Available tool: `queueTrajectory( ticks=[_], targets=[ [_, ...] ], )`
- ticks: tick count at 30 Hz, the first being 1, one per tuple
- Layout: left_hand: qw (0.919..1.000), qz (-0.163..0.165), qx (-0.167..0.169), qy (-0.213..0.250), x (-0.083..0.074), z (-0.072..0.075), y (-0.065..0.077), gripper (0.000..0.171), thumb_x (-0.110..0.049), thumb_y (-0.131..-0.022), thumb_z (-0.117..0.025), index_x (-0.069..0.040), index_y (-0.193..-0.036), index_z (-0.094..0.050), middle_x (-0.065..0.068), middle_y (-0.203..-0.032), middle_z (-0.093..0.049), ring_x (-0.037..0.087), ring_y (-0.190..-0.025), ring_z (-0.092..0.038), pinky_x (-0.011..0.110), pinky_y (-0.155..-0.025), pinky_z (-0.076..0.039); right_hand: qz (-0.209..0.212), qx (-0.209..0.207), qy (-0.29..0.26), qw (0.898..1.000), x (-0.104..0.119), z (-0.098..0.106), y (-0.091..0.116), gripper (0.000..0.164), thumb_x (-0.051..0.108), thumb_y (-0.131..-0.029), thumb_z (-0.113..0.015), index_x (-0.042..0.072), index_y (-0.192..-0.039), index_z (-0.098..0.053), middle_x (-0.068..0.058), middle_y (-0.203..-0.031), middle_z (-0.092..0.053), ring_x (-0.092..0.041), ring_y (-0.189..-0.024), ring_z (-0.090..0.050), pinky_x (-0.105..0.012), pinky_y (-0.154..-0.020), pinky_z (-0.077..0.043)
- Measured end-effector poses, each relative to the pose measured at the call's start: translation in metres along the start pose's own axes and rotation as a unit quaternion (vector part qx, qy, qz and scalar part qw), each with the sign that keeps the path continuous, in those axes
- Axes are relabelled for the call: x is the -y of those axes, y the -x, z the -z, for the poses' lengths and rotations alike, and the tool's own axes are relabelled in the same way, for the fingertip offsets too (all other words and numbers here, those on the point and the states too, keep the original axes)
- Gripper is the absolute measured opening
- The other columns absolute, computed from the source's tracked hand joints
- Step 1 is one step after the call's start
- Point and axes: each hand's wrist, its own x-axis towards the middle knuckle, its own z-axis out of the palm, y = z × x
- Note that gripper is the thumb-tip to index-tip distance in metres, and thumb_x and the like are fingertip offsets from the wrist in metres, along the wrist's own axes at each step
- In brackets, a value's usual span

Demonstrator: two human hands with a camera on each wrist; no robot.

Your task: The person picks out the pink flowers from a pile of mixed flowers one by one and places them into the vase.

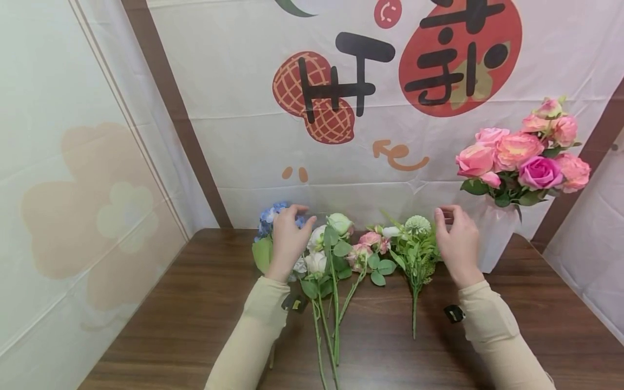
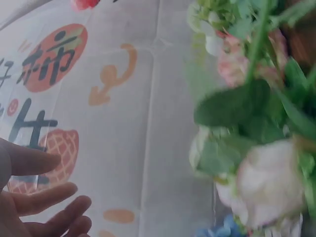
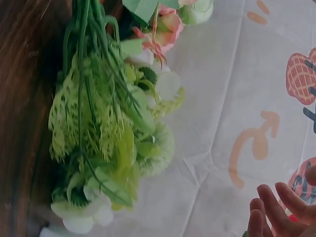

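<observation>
My left hand (image 1: pixel 291 238) hovers over the flowers at the left, its fingers relaxed and nothing held. Behind it are blue hydrangea blooms (image 1: pixel 265 221), partly hidden by the hand. White roses (image 1: pixel 317 262) with long green stems lie just right of it, and pink roses (image 1: pixel 359 254) lie further right. On the other side, my right hand (image 1: pixel 458 244) is raised between a green bouquet (image 1: pixel 414 254) and a white vase (image 1: pixel 494 238). Its fingers are loosely bent and hold nothing. In the right wrist view its fingertips (image 3: pixel 265 195) stand apart from the green sprays (image 3: pixel 94 118).
Pink roses (image 1: pixel 519 149) and one purple rose (image 1: pixel 540 172) fill the vase at the back right of the brown wooden table (image 1: pixel 380 352). A printed cloth (image 1: pixel 234 70) hangs directly behind the table. Flower stems (image 1: pixel 336 325) stretch toward the front edge.
</observation>
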Motion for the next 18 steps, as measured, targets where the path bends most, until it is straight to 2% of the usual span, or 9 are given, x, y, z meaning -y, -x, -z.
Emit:
queueTrajectory(
  ticks=[6, 9, 13, 18],
  targets=[
    [0.9998, -0.010, -0.002, 0.015, -0.014, -0.018, 0.001, 0.028, -0.017, -0.083, -0.071, -0.003, -0.107, -0.066, 0.013, -0.099, -0.066, 0.028, -0.091, -0.053, 0.040, -0.083, -0.041, -0.009, 0.034, 0.017, 0.999, 0.000, -0.011, 0.005, 0.038, 0.032, -0.099, -0.046, -0.002, -0.108, -0.062, -0.022, -0.098, -0.066, -0.038, -0.088, -0.062, -0.050, -0.083, -0.044],
    [0.9997, -0.005, 0.005, 0.022, -0.021, -0.026, 0.001, 0.027, -0.016, -0.082, -0.072, -0.004, -0.105, -0.066, 0.013, -0.096, -0.066, 0.029, -0.090, -0.055, 0.040, -0.082, -0.043, -0.019, 0.050, 0.026, 0.998, 0.001, -0.016, 0.007, 0.040, 0.035, -0.099, -0.046, 0.000, -0.109, -0.063, -0.021, -0.099, -0.066, -0.037, -0.089, -0.062, -0.051, -0.081, -0.045],
    [0.9992, 0.007, 0.030, 0.025, -0.030, -0.037, 0.002, 0.026, -0.017, -0.082, -0.072, -0.004, -0.105, -0.067, 0.012, -0.094, -0.066, 0.028, -0.090, -0.057, 0.040, -0.082, -0.044, -0.031, 0.064, 0.029, 0.997, 0.004, -0.019, 0.007, 0.041, 0.037, -0.099, -0.045, 0.002, -0.110, -0.063, -0.019, -0.101, -0.067, -0.036, -0.090, -0.062, -0.051, -0.080, -0.046],
    [0.9969, 0.025, 0.072, 0.018, -0.039, -0.052, 0.005, 0.021, -0.019, -0.084, -0.071, -0.005, -0.099, -0.067, 0.008, -0.090, -0.066, 0.025, -0.085, -0.059, 0.036, -0.074, -0.048, -0.044, 0.080, 0.032, 0.995, 0.007, -0.023, 0.006, 0.046, 0.042, -0.099, -0.042, 0.004, -0.111, -0.064, -0.018, -0.103, -0.067, -0.034, -0.092, -0.063, -0.051, -0.080, -0.046]
  ],
)
